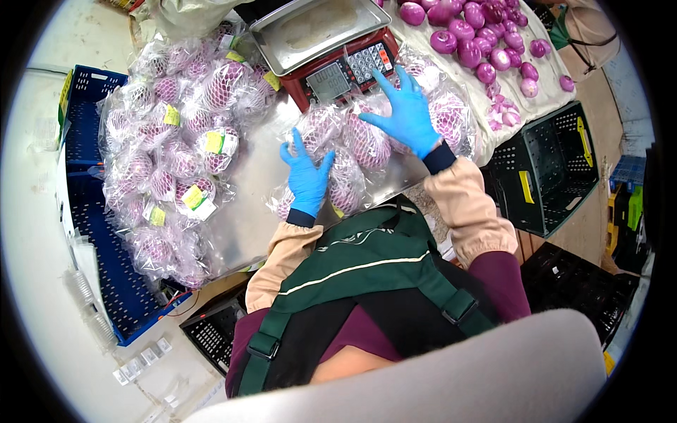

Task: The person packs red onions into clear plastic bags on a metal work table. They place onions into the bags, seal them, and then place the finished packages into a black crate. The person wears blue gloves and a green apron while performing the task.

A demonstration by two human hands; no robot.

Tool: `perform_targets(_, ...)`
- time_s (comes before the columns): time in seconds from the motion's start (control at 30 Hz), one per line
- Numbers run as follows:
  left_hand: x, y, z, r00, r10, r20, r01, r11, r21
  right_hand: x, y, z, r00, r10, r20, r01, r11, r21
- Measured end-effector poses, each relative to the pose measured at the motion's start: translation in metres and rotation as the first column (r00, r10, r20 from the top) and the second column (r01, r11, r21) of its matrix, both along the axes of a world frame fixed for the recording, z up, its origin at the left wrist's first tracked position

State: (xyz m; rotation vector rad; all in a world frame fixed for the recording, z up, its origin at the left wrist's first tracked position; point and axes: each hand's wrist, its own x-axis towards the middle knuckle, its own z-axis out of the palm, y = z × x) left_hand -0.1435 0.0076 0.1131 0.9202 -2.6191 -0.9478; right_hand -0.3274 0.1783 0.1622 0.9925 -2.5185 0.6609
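My left hand [307, 177], in a blue glove, is beside a netted bag of red onions [345, 187] on the metal table [248, 158]; its thumb and fingers are spread. Above another netted onion bag [367, 140], my right hand [406, 119] reaches forward in a matching glove with its fingers apart. Whether either hand touches the plastic around the bags cannot be made out. Just beyond the fingers stands a red digital scale [296, 87] with a keypad [368, 62] and a steel pan [320, 31]. Neither hand grips anything that I can see.
Many clear-wrapped onion bags [158, 137] are heaped at left, some with yellow labels [215, 141]. Loose peeled red onions [469, 53] lie on white cloth [545, 106] at upper right. A dark crate [550, 169] stands at right, blue crates [100, 232] at far left.
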Motion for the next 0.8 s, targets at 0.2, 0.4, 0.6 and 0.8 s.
perform_targets(0.2,0.010,-0.034,-0.016,0.989,-0.010,0.147,0.008,1.000,0.016,-0.011,-0.029,-0.063,0.936,0.223,0.274,-0.265,0.955,0.131)
perform_targets(0.4,0.049,-0.031,-0.024,0.996,0.072,0.056,-0.075,0.995,0.065,0.022,-0.026,-0.048,0.801,0.393,0.451,-0.471,0.879,0.071)
perform_targets(0.6,0.069,-0.018,-0.003,0.996,0.052,-0.074,-0.052,0.999,0.000,-0.014,-0.076,-0.035,0.601,0.542,0.587,-0.722,0.684,0.106)
perform_targets(0.8,0.050,0.006,0.002,0.978,0.195,0.076,-0.198,0.979,0.038,-0.012,-0.100,-0.072,0.633,0.617,0.467,-0.683,0.729,-0.039)
